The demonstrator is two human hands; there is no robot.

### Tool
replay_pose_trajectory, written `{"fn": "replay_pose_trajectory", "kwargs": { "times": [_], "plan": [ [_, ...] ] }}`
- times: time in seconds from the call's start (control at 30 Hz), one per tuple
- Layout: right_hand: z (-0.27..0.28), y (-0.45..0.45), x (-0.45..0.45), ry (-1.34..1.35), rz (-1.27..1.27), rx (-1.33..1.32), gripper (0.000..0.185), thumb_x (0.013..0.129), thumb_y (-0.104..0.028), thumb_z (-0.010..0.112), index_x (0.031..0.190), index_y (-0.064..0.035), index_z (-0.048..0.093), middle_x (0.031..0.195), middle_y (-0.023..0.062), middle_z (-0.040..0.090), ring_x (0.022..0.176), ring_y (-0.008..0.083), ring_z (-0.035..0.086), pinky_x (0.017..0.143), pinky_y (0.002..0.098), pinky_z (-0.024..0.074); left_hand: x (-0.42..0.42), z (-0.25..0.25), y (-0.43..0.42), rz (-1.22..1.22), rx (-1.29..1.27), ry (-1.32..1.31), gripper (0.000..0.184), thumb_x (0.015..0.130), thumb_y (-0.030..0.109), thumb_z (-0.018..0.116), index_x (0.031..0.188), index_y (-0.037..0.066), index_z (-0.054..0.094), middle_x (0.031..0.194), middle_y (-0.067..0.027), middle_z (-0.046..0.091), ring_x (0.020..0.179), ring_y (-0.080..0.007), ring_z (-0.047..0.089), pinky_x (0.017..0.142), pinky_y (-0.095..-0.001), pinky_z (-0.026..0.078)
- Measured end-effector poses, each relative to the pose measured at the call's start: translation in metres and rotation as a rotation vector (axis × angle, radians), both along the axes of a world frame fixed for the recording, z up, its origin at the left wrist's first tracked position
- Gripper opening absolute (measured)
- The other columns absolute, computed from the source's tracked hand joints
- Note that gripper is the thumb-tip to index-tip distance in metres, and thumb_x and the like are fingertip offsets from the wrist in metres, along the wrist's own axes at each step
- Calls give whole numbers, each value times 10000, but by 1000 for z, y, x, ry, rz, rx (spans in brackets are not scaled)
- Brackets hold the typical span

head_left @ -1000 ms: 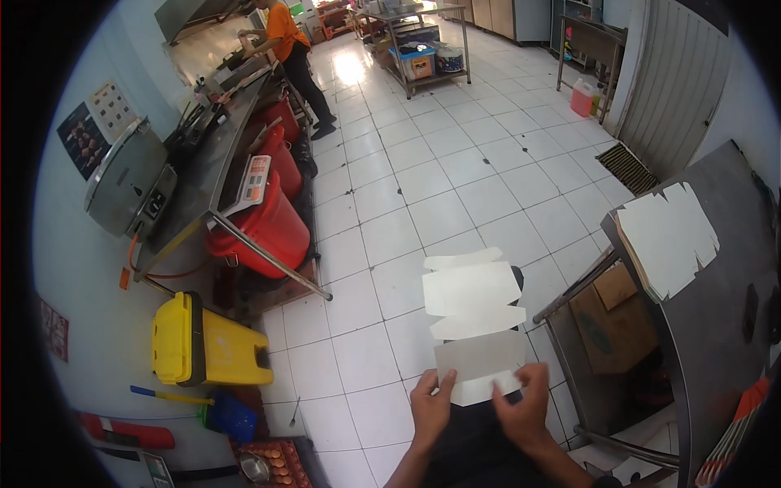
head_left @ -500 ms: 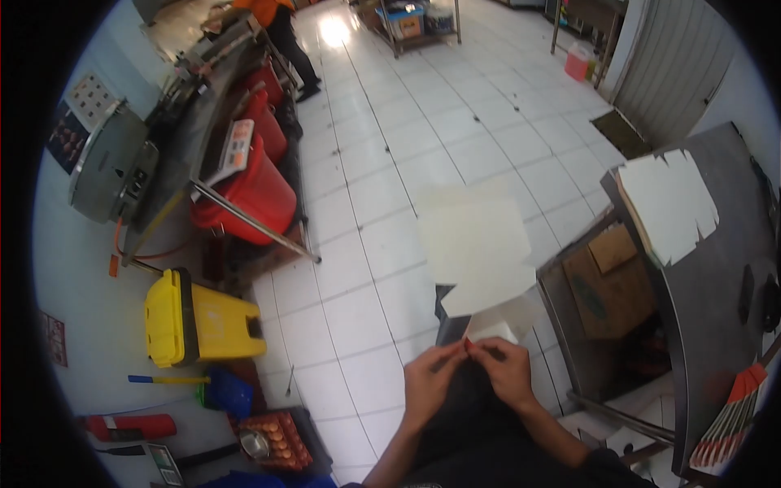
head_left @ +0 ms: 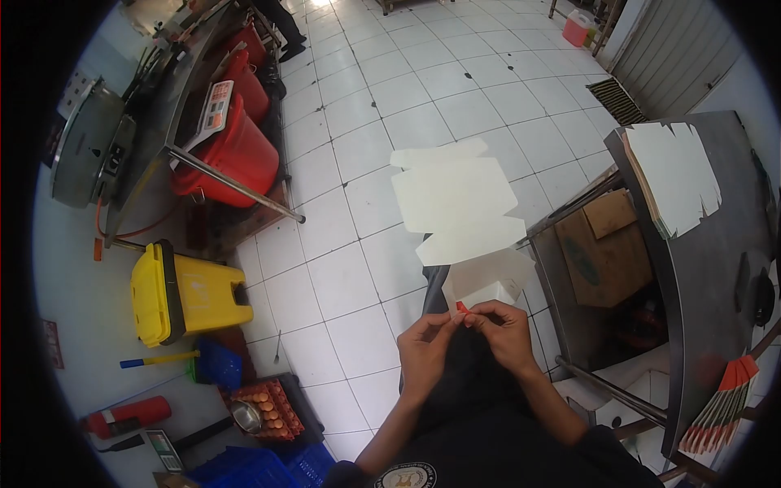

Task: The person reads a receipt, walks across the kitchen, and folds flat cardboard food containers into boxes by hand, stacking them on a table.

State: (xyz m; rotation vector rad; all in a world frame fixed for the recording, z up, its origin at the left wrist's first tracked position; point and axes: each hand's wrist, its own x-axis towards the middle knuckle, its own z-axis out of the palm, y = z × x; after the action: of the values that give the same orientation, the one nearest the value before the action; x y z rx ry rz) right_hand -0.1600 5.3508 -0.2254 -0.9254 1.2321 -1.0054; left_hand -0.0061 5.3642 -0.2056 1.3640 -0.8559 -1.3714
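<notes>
A white cardboard box (head_left: 455, 195) rests over my lap, its long flat lid stretching forward and its near end folded up into low walls. At the box's near corner, my left hand (head_left: 427, 346) pinches the cardboard edge, where a small red patch shows between the fingertips. Right beside it, my right hand (head_left: 503, 333) has its fingers closed on the same corner. The fingertips of both hands nearly meet there. Flat white box blanks lie in a stack (head_left: 671, 175) on the dark table to the right.
The dark table (head_left: 708, 268) stands at right, with a fan of red-tipped cartons (head_left: 724, 407) near its front. At left are a yellow bin (head_left: 195, 293), red tubs (head_left: 244, 154), a steel counter and a tray of eggs (head_left: 272, 411). A person's legs (head_left: 281, 24) show far off.
The near end of the cardboard went from flat to folded-up walls. Both hands came together at its corner, where red now shows. The view has tilted downward.
</notes>
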Motion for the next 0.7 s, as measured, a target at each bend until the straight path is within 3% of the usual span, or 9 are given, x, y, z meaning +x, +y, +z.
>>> {"fn": "replay_pose_trajectory", "kwargs": {
  "times": [0.17, 0.27, 0.47, 0.57, 0.7],
  "plan": [
    [15, -1, 4, 169, 67, -230, 227, 938, -17, 685, 1159, 17, 722, 928, 58, 730, 866, 109, 676, 802, 239, 542, -6, 4, 3, -10, -163, -123, 146, 941, -20, 681, 1082, -46, 708, 1058, -100, 694, 963, -147, 702, 910, -268, 554],
    [21, -5, -1, -75, 136, -81, 180, 938, -5, 673, 1110, 30, 716, 958, 63, 714, 870, 127, 680, 766, 247, 549, -3, 11, 3, -31, -152, -124, 181, 918, -10, 712, 1097, -40, 710, 1068, -96, 672, 979, -153, 701, 928, -275, 560],
    [0, -4, 3, -85, 150, -31, 46, 957, -18, 657, 950, 26, 669, 959, 76, 687, 779, 129, 673, 641, 251, 548, 2, -15, 0, -57, -33, -84, 148, 897, 21, 756, 1009, -34, 677, 908, -57, 676, 860, -125, 677, 755, -244, 537],
    [3, -2, 4, -116, 150, 78, 57, 963, -33, 659, 959, 23, 659, 984, 78, 678, 754, 137, 675, 599, 250, 547, 3, -14, 1, -40, -96, -209, 104, 896, 30, 762, 919, -20, 673, 820, -35, 658, 802, -108, 659, 722, -239, 519],
    [13, 4, 5, -160, 156, 229, 77, 966, -32, 644, 1027, 12, 629, 1042, 83, 664, 747, 146, 676, 568, 244, 536, 1, 1, 3, -40, -205, -460, 135, 880, 35, 773, 831, -16, 657, 775, -70, 652, 754, -134, 668, 702, -251, 521]
  ]
}}
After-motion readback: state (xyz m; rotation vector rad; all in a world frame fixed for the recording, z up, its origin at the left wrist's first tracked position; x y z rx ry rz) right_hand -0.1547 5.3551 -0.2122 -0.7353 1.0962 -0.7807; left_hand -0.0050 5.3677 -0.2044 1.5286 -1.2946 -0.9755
